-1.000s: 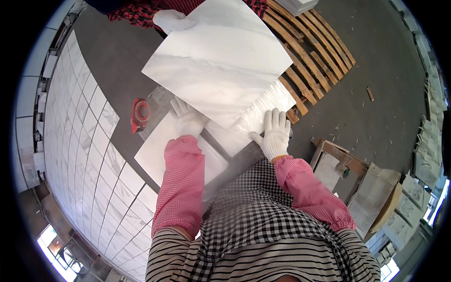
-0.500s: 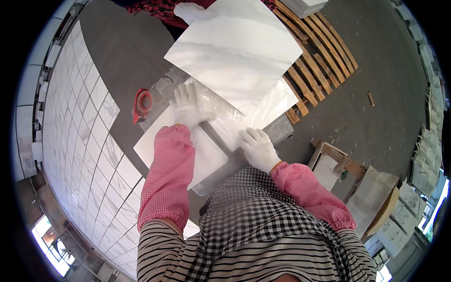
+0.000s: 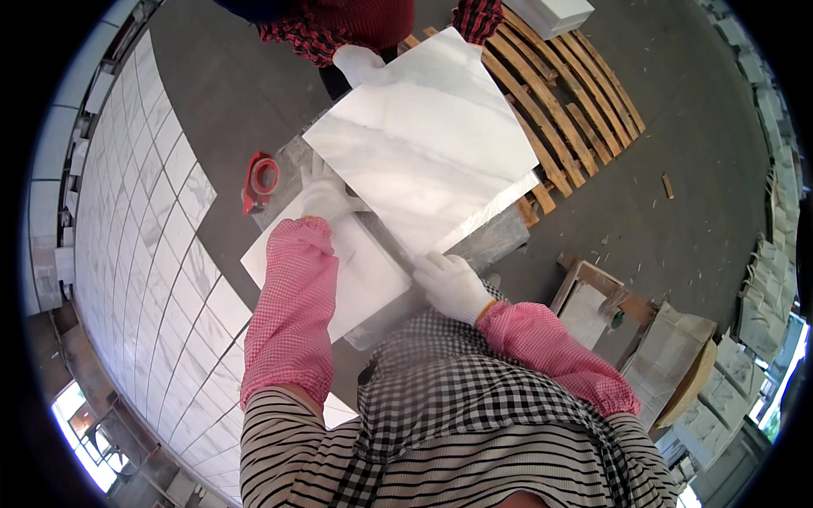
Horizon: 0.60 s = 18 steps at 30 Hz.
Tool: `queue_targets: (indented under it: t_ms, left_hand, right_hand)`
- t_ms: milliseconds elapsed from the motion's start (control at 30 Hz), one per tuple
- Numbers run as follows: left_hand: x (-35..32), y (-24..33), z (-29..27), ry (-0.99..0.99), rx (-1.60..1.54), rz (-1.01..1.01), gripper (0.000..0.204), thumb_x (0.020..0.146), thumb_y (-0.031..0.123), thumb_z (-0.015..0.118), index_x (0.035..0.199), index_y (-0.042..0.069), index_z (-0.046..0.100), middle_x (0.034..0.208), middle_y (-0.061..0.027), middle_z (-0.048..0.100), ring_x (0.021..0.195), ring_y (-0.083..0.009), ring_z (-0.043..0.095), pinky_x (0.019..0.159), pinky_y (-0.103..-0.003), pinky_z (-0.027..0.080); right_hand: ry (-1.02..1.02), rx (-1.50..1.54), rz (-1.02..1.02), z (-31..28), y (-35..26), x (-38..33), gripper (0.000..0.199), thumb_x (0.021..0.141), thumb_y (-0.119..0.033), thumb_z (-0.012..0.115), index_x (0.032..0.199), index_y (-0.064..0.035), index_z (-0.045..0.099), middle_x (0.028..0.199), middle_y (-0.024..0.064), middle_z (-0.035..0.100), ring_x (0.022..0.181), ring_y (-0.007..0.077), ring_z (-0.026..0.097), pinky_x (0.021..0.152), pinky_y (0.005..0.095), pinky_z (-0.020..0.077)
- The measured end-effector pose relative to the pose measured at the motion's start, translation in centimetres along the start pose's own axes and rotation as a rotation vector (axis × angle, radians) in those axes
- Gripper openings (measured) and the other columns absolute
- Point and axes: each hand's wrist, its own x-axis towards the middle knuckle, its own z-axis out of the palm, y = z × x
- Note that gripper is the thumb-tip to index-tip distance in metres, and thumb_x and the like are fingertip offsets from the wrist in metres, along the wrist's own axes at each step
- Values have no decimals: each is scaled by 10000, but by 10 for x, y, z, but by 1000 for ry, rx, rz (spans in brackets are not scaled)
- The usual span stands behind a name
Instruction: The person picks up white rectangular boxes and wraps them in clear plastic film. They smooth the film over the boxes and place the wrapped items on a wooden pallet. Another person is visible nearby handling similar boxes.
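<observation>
A large white marble tile with grey veins [image 3: 423, 135] slants across the work surface, its near corner close to my right hand. At its far left, a co-worker's gloved hand [image 3: 359, 65] holds the edge. My left hand [image 3: 326, 193], in a white glove, has its fingers spread beside the tile's left edge, over a stack of white tiles [image 3: 356, 271]. My right hand [image 3: 451, 286], also gloved, reaches its extended fingers to the tile's near corner; whether they touch it I cannot tell. Clear plastic-wrapped material shows as a shiny strip [image 3: 491, 207] under the tile's right edge.
A red tape dispenser [image 3: 260, 181] lies left of the work surface [image 3: 495, 241]. Beyond it, rows of marble tiles [image 3: 161, 229] cover the floor. A wooden pallet [image 3: 584, 110] with a white block [image 3: 552, 15] is at far right, and a wooden crate [image 3: 593, 313] stands nearer.
The co-worker has leaned in, and the large marble tile has come down toward me over the plastic-covered piece. Both my hands have shifted slightly left.
</observation>
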Motion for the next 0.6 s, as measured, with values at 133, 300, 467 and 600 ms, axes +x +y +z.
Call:
queue_targets:
  t_ms: [133, 300, 467, 600]
  left_hand:
    - [1, -8, 16, 103, 4, -9, 1196, 573, 568, 891, 1569, 120, 403, 1659, -135, 277, 1541, -364, 138, 1221, -602, 163]
    - [4, 1, 7, 30, -1, -81, 1227, 585, 568, 888, 1585, 105, 350, 1634, -125, 305, 1534, -374, 162, 1213, -600, 194]
    - [-3, 4, -6, -55, 16, -150, 1223, 593, 561, 878, 1574, 62, 345, 1586, -142, 356, 1500, -395, 233, 1189, -611, 229]
    - [-2, -45, 36, -12, 229, -337, 705, 845, 383, 719, 1405, 26, 485, 1458, -183, 484, 1422, -422, 353, 1149, -577, 314]
  right_hand:
    - [-30, 23, 0, 5, -3, -4, 343, 778, -176, 692, 1107, -89, 645, 1169, 45, 608, 1147, 226, 567, 883, 362, 484]
    - [-55, 110, 37, 5, -7, -11, 375, 789, -175, 701, 1149, -85, 649, 1146, 42, 621, 1130, 229, 582, 885, 375, 496]
    - [55, 316, 78, 12, 2, -19, 323, 814, -168, 700, 1122, -72, 677, 1144, 73, 672, 1122, 276, 618, 928, 416, 518]
    - [98, 450, 146, 10, 10, -19, 261, 843, -181, 693, 1076, -64, 704, 1106, 97, 708, 1087, 304, 645, 942, 425, 521]
